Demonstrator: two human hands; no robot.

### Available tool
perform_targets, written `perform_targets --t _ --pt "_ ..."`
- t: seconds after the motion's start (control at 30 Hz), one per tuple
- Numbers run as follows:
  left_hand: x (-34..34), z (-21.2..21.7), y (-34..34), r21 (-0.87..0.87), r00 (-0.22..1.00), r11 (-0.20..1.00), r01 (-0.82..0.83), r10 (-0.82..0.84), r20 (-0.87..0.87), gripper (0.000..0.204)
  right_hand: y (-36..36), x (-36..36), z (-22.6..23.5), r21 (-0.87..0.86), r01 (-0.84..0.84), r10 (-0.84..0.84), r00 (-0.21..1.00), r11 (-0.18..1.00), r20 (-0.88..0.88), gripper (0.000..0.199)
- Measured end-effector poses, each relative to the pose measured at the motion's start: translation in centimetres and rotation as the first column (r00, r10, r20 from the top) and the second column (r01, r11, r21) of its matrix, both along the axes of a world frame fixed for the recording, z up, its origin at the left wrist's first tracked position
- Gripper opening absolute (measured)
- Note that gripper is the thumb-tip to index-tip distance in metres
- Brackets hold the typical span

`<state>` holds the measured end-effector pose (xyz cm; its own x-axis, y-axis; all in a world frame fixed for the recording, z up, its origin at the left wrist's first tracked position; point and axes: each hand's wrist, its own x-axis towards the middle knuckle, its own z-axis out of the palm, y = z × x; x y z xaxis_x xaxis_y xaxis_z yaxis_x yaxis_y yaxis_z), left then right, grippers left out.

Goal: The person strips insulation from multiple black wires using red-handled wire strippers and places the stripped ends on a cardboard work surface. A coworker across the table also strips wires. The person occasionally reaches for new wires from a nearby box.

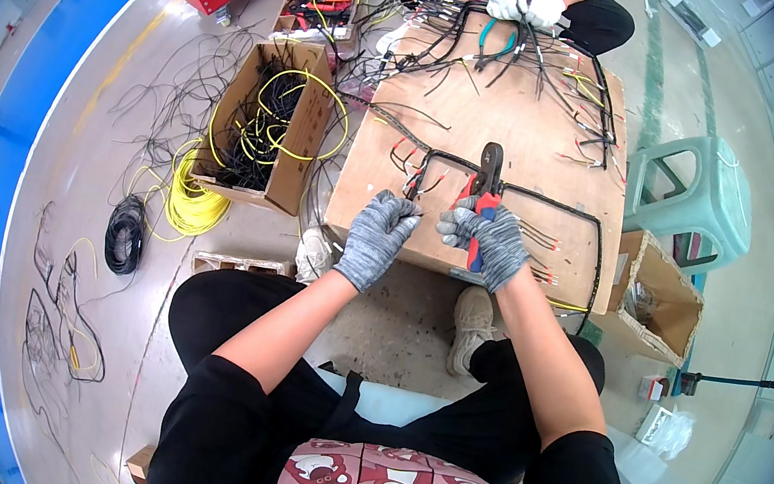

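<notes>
Both my hands wear grey knit gloves. My right hand (488, 242) grips crimping pliers (489, 172) by their red and blue handles, the dark jaws pointing away from me over the board. My left hand (377, 239) pinches a thin dark wire (414, 196) at the near edge of the wooden board (519, 111). Black sleeved wire harness (555, 201) runs across the board just beyond my hands. Several short wires with red and white ends branch off it. The wire's tip between my left fingers is too small to make out.
Across the board, a person's white-gloved hands (526, 3) work at a wire bundle near teal-handled pliers (500, 42). A cardboard box of wires (297, 142) and yellow cable coil (192, 196) lie left. A teal stool (703, 196) and open carton (657, 295) stand right.
</notes>
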<state>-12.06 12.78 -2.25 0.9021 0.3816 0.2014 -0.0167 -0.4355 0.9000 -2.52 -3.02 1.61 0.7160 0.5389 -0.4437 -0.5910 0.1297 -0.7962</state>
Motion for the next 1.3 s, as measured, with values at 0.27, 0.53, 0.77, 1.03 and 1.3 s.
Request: perform_targets --t 0.27,0.53,0.77,1.03,1.3 --pt "0.3 -0.6 -0.2 -0.035 1.0 0.999 -0.003 0.004 0.025 0.011 1.2 -1.0 -1.9 0.011 -0.006 0.006 0.999 1.0 -0.039 0.02" --pt "0.8 -2.6 0.0 -0.112 0.999 0.994 0.003 -0.007 -0.038 0.015 2.3 -1.6 -2.8 -0.229 -0.035 0.083 0.976 0.973 0.204 0.01" --pt "1.0 -2.4 -0.7 -0.316 0.997 0.947 -0.062 0.047 -0.056 0.011 3.2 -2.3 -2.0 -0.267 -0.021 0.088 0.967 0.964 0.239 0.014" --pt "1.0 -2.0 -0.6 -0.364 0.993 0.925 -0.11 0.087 -0.08 0.006 3.0 -1.9 -1.3 -0.204 0.016 0.036 0.968 0.979 0.247 0.012" --pt "0.5 -1.8 -0.5 -0.164 0.998 0.984 -0.063 0.057 -0.04 0.01 2.5 -2.4 -1.3 -0.164 0.1 -0.081 0.989 0.981 0.122 0.013"
